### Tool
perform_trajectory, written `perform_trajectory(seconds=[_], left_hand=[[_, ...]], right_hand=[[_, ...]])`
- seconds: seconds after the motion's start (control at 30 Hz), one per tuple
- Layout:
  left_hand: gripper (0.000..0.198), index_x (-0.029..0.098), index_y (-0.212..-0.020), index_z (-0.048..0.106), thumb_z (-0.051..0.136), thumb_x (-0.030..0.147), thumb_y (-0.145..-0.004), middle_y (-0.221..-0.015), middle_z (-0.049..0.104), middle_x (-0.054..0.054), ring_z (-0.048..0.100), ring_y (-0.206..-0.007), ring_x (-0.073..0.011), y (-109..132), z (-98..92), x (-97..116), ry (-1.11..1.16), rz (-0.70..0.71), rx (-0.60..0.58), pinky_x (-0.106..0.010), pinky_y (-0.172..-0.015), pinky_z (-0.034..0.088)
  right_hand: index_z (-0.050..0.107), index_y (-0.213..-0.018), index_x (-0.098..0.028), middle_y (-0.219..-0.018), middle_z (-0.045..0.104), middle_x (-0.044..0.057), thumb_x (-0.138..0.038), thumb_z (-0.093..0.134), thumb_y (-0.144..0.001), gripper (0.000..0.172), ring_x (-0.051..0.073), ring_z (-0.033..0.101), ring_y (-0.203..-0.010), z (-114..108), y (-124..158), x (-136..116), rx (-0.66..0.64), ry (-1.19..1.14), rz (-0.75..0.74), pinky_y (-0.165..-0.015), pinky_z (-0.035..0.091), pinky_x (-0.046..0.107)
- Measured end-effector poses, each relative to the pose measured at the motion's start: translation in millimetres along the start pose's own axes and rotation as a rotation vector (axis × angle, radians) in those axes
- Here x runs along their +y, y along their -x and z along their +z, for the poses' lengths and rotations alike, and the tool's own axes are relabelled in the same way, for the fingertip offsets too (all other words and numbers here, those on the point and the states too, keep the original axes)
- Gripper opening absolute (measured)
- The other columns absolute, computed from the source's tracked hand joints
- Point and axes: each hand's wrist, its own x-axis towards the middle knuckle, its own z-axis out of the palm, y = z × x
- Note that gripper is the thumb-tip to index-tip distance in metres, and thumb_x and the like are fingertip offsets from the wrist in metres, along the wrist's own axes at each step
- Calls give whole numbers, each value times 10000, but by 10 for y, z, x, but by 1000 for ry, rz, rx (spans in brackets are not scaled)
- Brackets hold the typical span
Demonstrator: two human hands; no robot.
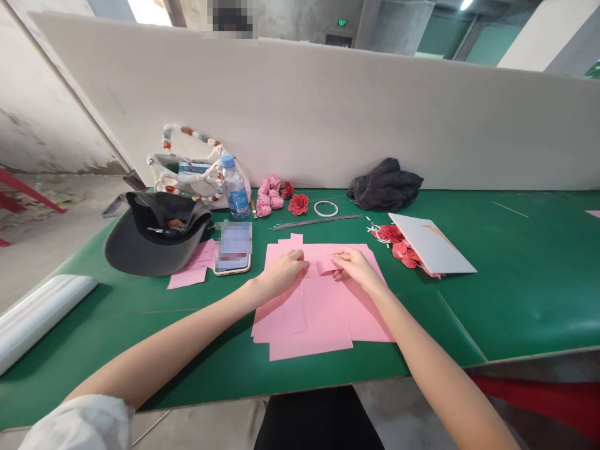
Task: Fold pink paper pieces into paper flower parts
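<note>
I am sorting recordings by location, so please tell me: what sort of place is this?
Probably a simple craft workspace inside a bare concrete building. The green table holds pink paper and red flowers that look handmade, and a grey concrete pillar rises behind the white partition.

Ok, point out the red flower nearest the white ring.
The larger red flower just left of the ring; the smaller one sits farther back beside the pink flowers, and others lie by the white board.
</note>
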Motion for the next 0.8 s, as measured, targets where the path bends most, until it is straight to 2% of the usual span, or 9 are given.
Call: perform_trajectory(seconds=[0.17,0.33,0.53,0.67,0.8], left_hand=[[290,176,-1053,644,414,97,-895,-916,549,-87,527,-807,-197,-5,81,-10,-150,49,-10,-300,-678,426],[363,169,-1234,561,399,134,-911,-1051,544,-138,518,-910,-241,14,170,8,-241,60,26,-354,-757,450],[445,163,-1292,493,435,91,-856,-1114,533,-156,509,-966,-263,38,151,62,-318,60,-18,-360,-776,440],[403,181,-1264,506,413,97,-881,-1134,531,-147,502,-987,-259,25,164,75,-290,36,-12,-347,-768,433],[381,171,-1252,519,404,111,-894,-1129,534,-146,494,-980,-265,11,167,78,-260,35,-21,-353,-759,432]], right_hand=[[582,-855,-147,-614,588,-25,-189,603,-779,89,111,600,-405,-63,-16,18,22,34,11,-402,518,217],[597,-868,-147,-606,615,-22,-176,651,-732,149,104,600,-408,-107,0,11,-8,91,14,-419,499,197],[615,-932,-154,-605,600,-34,-177,603,-731,203,96,572,-434,-85,54,10,4,227,-76,-436,436,193],[642,-984,-152,-568,544,-46,-155,544,-719,283,102,545,-491,-67,130,1,36,320,-154,-465,397,194],[644,-1022,-153,-571,515,-50,-168,524,-715,330,116,536,-518,-131,207,44,71,386,-165,-498,402,215]])
